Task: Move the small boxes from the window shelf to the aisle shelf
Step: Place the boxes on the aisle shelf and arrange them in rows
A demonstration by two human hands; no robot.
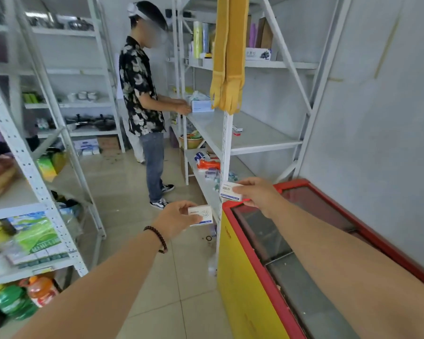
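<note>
My left hand [175,217] grips a small white box with blue print [205,212], held over the tiled floor. My right hand [255,192] grips a second small white box with blue lettering [228,189], held up next to the front post of the white metal shelf [260,140] ahead on the right. That shelf's middle board carries two tiny red and white boxes [237,130] and is otherwise mostly bare. Both arms are stretched forward.
A person in a patterned shirt [142,94] stands at the far end of the same shelf, handling a box. A red and yellow chest freezer [267,277] sits below my right arm. Yellow gloves [228,69] hang from the post. Stocked white racks [34,192] line the left.
</note>
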